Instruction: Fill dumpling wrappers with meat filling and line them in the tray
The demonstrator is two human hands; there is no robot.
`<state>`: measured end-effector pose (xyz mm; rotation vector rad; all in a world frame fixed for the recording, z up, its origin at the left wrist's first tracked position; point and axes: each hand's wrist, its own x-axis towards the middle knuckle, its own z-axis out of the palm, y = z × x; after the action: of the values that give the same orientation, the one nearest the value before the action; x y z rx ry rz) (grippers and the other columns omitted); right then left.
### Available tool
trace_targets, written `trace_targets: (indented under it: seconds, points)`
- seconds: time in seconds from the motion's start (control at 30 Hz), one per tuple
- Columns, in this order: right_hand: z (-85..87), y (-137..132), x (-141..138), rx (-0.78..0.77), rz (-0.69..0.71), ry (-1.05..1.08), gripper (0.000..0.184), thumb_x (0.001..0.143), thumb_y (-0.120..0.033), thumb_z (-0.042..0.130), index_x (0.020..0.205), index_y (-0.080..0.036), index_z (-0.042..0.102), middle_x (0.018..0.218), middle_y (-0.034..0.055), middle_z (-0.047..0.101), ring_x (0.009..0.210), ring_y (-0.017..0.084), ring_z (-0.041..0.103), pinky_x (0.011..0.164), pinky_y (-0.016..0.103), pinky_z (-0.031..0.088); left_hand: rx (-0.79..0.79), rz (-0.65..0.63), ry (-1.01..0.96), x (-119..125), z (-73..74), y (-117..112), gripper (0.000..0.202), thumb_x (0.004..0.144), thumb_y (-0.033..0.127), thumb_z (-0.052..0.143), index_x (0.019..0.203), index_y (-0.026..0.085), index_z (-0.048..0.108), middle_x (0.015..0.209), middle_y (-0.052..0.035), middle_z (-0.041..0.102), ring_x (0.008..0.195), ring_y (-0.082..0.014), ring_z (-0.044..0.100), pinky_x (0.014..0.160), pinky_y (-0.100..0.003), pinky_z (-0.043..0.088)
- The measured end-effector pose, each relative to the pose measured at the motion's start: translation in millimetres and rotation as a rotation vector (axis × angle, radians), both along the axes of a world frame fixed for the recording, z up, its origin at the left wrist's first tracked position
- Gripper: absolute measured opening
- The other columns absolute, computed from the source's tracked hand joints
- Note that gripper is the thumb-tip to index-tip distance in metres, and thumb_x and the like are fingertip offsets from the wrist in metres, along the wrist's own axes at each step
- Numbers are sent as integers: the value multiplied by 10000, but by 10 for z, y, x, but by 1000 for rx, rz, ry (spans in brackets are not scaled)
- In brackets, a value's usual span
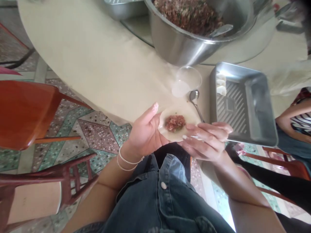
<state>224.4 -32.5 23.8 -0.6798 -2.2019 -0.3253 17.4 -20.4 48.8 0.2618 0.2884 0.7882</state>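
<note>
Half-curled fingers (152,109) of the left hand (145,134) cradle a round pale dough wrapper (167,134) from beneath, with a mound of pink minced filling (175,123) at its middle. The right hand (206,139) lies extended and gripping nothing, its tips touching the wrapper's right edge. Just beyond, on the beige counter (97,64), lie a metal spoon (194,96) and a ribbed steel tray (252,106).

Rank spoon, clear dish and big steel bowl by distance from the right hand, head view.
1. spoon, on the table just beyond the right hand, which touches the wrapper.
2. clear dish, behind the spoon's head.
3. big steel bowl, farthest back.
</note>
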Motion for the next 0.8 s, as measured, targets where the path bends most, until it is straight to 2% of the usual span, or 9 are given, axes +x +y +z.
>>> trace_targets:
  seconds: [0.1,0.23,0.4,0.57,0.73,0.8]
  points:
    - [-5,8,-54,-6,-28,5,176,812,-273,697,961,-368,695,1125,-81,667,949,140,551,811,327,354,2,-30,-13,15,9,-5,669,981,484,140,1416,59,418,1342,-173,602,1350,-309,469,1126,-523,338]
    - [11,5,-85,-12,-32,59,230,780,-248,740,954,-396,712,1075,-68,641,927,131,537,803,322,354,6,-38,9,16,-8,-21,652,983,477,161,1400,63,445,1342,-165,604,1360,-304,460,1144,-507,325]
    - [40,43,-112,-46,-27,163,188,817,-298,706,986,-376,726,1065,-34,626,951,159,533,773,331,411,53,77,101,57,-50,-123,591,964,504,316,1403,140,468,1363,-114,596,1379,-292,436,1168,-460,313]
    - [149,79,-229,-113,-78,242,161,804,-293,717,958,-339,725,1083,4,603,1009,194,527,844,365,452,183,42,165,67,-78,-190,535,961,550,349,1307,222,593,1373,-47,595,1380,-264,437,1158,-420,344]
    - [223,89,-231,-194,-97,176,442,777,-340,740,1207,-333,638,1154,55,546,1109,253,531,936,438,454,380,28,213,30,-95,-175,510,975,526,338,1277,234,628,1383,-38,593,1387,-264,431,1163,-409,338]
    - [228,99,-210,-217,-77,146,433,785,-348,732,1206,-368,633,1178,43,544,1134,257,526,949,451,449,411,22,269,13,-88,-176,510,985,512,309,1309,249,603,1394,-15,584,1398,-268,413,1156,-408,339]
